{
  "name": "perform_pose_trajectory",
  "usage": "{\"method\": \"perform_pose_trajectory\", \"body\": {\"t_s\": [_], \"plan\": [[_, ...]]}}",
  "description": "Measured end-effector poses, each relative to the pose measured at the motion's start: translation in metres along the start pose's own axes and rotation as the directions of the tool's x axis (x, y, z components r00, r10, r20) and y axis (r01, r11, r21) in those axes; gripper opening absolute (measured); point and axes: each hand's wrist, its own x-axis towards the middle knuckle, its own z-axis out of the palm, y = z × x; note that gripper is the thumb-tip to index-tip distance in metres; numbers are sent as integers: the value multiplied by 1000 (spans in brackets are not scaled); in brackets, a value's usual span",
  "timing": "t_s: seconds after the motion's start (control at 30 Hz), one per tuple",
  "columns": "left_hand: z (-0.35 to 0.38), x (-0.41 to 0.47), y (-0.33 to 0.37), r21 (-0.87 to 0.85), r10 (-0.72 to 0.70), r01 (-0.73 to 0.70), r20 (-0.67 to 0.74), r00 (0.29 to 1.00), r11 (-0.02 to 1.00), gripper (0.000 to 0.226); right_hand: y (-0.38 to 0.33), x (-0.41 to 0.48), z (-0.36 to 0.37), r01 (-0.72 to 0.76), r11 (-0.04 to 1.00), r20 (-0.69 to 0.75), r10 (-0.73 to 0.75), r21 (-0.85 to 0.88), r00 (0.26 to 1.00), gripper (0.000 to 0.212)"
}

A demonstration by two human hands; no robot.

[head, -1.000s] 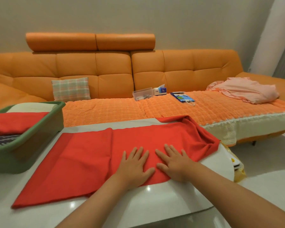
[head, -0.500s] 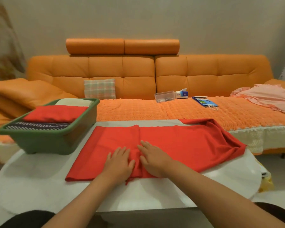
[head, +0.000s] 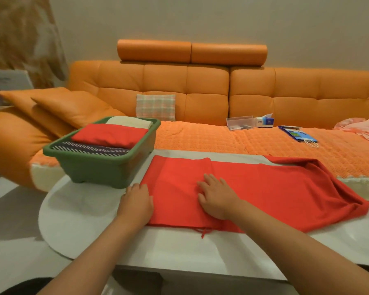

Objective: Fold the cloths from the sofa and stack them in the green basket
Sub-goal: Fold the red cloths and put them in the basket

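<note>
The red cloth (head: 275, 194) lies on the white table (head: 83, 220), its long side running left to right, smooth at the left and rumpled at the right end. The left hand (head: 136, 201) rests flat at its left edge, and the right hand (head: 217, 199) presses flat on it.

Basket (head: 107, 171) left of cloth (head: 254, 188) on table (head: 179, 248).

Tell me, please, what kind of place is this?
Most likely a home living room: an orange sofa with a plaid cushion, a tissue box on its seat, and a white table before it.
</note>
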Motion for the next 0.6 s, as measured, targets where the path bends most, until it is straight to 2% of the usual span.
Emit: {"method": "perform_pose_trajectory", "body": {"t_s": [0.07,0.13,0.23,0.27,0.33,0.43,0.5,0.6], "plan": [[-1,-4,-8,95,-101,100,9,995,990,46,-8,-3,10,15,998,56,-18,53,998,58],[-1,-4,-12,102,-133,134,-10,991,986,48,-12,-5,18,11,997,97,-18,74,995,59],[-5,-2,-10,57,-106,108,-41,994,993,28,-13,-4,21,-5,995,92,-3,95,996,59],[-9,-1,-6,12,-87,88,-64,994,996,24,-13,-5,20,-12,994,90,2,108,996,60],[-18,0,6,-193,-42,18,-123,991,981,15,-12,-10,18,-21,989,85,8,149,996,61],[-34,4,34,-446,24,-78,-126,992,892,12,-7,-19,6,-23,966,39,13,257,999,62],[-44,11,56,-526,73,-106,-83,994,844,12,2,-22,-11,-25,906,-28,40,421,999,60],[-56,26,96,-600,176,-164,-40,984,783,12,23,-31,-42,-25,700,-119,157,713,980,53]]}}
